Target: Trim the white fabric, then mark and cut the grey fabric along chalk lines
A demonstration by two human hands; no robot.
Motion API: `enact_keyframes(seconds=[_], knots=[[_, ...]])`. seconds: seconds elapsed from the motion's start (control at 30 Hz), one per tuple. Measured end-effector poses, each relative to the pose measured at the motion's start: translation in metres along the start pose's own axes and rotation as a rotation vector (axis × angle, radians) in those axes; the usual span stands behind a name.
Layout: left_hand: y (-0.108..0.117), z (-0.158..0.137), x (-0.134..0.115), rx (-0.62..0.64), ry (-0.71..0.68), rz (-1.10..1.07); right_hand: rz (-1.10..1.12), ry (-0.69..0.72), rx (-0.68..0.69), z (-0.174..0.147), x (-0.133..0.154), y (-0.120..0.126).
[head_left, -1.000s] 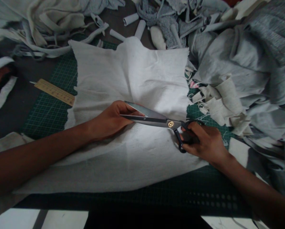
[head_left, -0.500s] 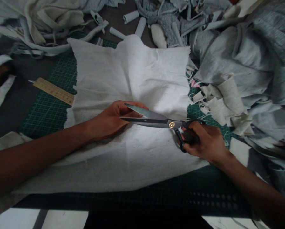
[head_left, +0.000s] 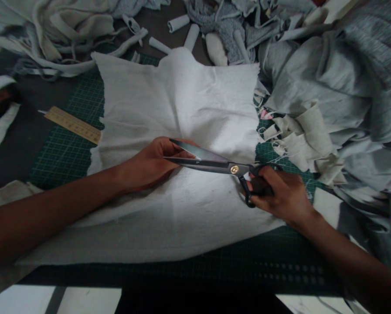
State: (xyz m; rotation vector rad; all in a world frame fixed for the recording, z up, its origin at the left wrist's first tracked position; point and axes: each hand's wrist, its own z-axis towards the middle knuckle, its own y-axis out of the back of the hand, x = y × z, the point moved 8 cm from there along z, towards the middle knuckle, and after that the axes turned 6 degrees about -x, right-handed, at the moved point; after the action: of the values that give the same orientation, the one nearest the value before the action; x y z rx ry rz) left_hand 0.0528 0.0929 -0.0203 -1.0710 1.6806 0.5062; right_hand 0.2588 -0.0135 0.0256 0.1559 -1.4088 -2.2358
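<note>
A wide piece of white fabric point(head_left: 215, 104) with jagged side edges lies wrinkled in front of me, bulging at its far middle. My right hand point(head_left: 282, 192) grips the black handles of a pair of large fabric scissors point(head_left: 211, 165). Their blades are slightly apart, pointing left above the cloth. Behind the blade tips, my left hand point(head_left: 156, 161) rests at the middle of the cloth with its fingers curled on it. The blades partly hide those fingertips.
A green cutting mat point(head_left: 64, 152) lies under the cloth, with a wooden ruler point(head_left: 73, 125) at left. Cream scraps point(head_left: 300, 139) and a grey fabric heap point(head_left: 322, 83) sit at right. Rolled pieces point(head_left: 178, 23) and more cloth point(head_left: 74, 26) lie along the back.
Almost nothing differs. The scissors' blades have shifted very slightly up in the picture, and the whole view has moved a little. Both hands keep their hold.
</note>
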Motion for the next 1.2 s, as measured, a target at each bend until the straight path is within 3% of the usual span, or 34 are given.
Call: enact_keyframes(seconds=[0.13,1.2], knots=[[-0.007,0.0,-0.006,0.077,-0.051,-0.085,-0.002,-0.012,0.02,-0.001,-0.001,-0.001],[-0.006,0.0,-0.009,0.118,-0.117,-0.01,0.016,0.035,0.014,0.003,0.003,0.0]])
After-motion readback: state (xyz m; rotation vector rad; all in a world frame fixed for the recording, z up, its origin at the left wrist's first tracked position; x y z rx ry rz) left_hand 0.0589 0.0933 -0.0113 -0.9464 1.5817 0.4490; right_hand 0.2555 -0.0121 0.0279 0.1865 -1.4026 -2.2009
